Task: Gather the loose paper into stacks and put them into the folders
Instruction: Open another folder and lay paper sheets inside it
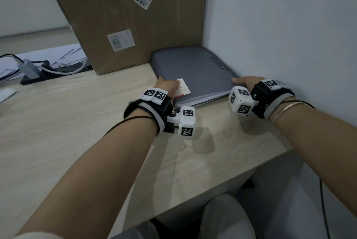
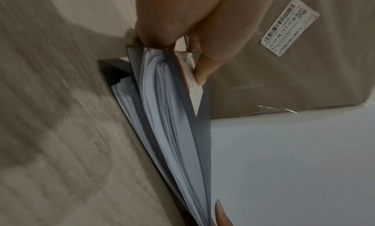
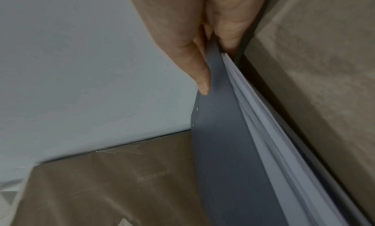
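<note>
Paper-filled grey folder [image 1: 195,72] is grasped at its near corners by left grip [image 1: 167,85] and right grip [image 1: 248,82], on the worktop [image 1: 77,115].

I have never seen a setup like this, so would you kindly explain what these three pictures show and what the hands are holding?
There is no machine: a person wears a camera on the head and one on each wrist. The large picture is the head view; the other two look along each hand. On a wooden desk lies a grey folder stuffed with white paper, beside a cardboard box and a wall. The left hand pinches the folder's near corner at its small label; the right hand grips the other near corner. The white cubes are tracking markers.
</note>
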Available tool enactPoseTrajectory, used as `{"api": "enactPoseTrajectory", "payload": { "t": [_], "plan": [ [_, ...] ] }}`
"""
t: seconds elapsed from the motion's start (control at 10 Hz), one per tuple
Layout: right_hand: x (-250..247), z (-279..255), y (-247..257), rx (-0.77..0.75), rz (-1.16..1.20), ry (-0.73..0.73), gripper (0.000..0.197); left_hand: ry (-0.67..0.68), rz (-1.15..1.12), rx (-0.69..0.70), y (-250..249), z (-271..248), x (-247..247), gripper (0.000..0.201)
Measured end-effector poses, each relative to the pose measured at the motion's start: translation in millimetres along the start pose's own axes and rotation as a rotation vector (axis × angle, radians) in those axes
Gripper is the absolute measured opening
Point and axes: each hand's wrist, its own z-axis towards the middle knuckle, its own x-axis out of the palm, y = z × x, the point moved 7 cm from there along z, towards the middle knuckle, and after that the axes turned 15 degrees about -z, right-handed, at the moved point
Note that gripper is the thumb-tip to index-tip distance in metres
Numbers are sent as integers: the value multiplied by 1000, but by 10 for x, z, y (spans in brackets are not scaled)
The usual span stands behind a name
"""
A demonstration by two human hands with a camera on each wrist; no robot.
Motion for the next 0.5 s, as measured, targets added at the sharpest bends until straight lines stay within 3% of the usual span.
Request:
{"api": "enactPoseTrajectory", "payload": {
  "t": [0.1, 0.2, 0.3, 0.4, 0.5],
  "plan": [
    [-56, -76, 15, -6, -35, -4, 29, 25, -28, 16, -50, -127, -42, 66],
    [-38, -178, 59, -45, -138, 97, 16, 65, -84, -43, -142, -485, -34, 28],
    [-98, -335, 107, -30, -212, 48, 10, 91, -91, -101, -72, -585, -42, 20],
    [-12, -95, 20, 13, -88, 99, 36, 150, -107, -114, -56, -673, -34, 19],
    [79, -127, 21, -6, -38, 129, 54, 160, -117, -103, 16, -631, -31, 43]
  ]
}}
